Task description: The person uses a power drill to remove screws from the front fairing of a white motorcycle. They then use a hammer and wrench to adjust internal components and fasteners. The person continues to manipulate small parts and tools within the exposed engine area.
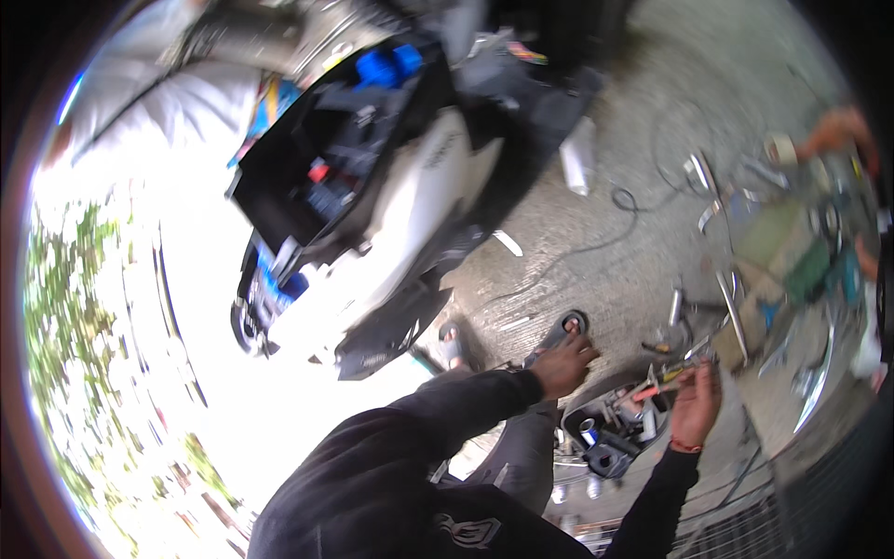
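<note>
My left hand [563,366] hangs over my sandalled foot, fingers loosely apart and nothing seen in them. To the right, my right hand [697,407], with a red band at the wrist, is raised at the rim of a black tool bin [570,416]. Its fingers are pinched together by slim tools with yellow and red parts; blur hides exactly what they hold. A red-handled tool [644,394] slants over the bin beside these fingers. Inside the bin lie a blue-and-silver can-like piece [588,430] and several metal parts.
Ahead on the left stands a white-and-black scooter [410,219] with its under-seat compartment exposed, holding a blue cloth [386,67]. A cable [596,247] snakes across the concrete floor. Scattered tools, including a metal bar [732,317], lie at right near another person's arm [838,132].
</note>
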The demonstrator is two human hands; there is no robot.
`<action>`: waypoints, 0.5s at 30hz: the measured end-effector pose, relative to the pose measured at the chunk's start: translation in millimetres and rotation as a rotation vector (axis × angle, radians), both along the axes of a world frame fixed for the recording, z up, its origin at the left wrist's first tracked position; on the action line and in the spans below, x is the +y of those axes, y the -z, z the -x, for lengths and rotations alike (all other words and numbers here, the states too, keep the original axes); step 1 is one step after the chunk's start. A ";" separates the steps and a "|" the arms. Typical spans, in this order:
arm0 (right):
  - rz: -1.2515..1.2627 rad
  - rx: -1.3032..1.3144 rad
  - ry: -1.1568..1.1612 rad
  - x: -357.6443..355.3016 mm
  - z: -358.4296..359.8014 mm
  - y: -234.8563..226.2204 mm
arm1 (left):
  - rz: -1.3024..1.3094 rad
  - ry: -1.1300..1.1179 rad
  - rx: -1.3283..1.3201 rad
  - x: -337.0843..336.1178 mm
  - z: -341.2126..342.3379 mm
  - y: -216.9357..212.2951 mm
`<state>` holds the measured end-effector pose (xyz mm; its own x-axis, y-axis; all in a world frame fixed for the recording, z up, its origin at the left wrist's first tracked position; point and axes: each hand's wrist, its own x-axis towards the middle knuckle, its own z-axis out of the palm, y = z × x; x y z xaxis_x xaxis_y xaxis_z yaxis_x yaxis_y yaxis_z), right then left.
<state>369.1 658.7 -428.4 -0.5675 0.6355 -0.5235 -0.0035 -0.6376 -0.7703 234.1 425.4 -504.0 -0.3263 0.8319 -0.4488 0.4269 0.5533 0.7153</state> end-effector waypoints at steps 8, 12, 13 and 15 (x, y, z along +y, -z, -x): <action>-0.089 -0.075 -0.864 -193.0 174.9 -85.9 | 0.098 -0.400 0.096 -240.4 34.4 -32.0; -0.163 0.093 -1.199 -309.5 253.3 -138.5 | 0.093 -0.722 0.008 -306.9 18.8 -44.4; -0.211 0.112 -1.295 -335.7 271.7 -149.8 | 0.083 -0.802 -0.036 -319.3 14.0 -47.2; -0.379 0.153 -1.445 -390.2 309.3 -161.1 | 0.049 -0.898 -0.067 -343.2 4.8 -51.5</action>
<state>59.7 268.5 -267.3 -0.8389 -0.4247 -0.3403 0.3443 0.0700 -0.9363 229.4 82.2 -452.5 -0.8159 0.2555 -0.5188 -0.2231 0.6886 0.6899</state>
